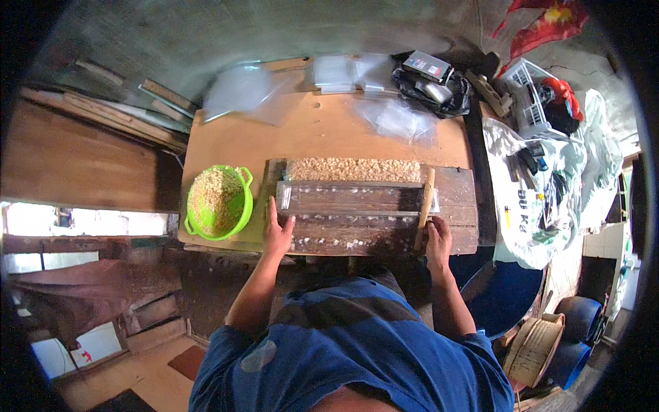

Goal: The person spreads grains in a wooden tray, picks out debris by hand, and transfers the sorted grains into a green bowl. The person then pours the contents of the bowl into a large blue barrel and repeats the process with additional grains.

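In front of me lies a dark plank board (455, 211), with a long slab of puffed grain (355, 169) along its far edge. A clear flat strip, apparently plastic (286, 198), stretches across the board just nearer than the slab. My left hand (278, 233) rests at the board's left edge, index finger and thumb spread, with nothing visible in it. On the right, a wooden stick (427, 193) lies across the strip's end. My right hand (438, 237) is beside the stick's near end, fingertips together; whether they grip anything is hidden.
A lime-green plastic colander (247, 208) of loose puffed grain stands left of the board. Clear plastic sheets (239, 90) lie at the back of the wooden table (304, 129). Back right are a black plastic bag (460, 98) and a white plastic crate (520, 105).
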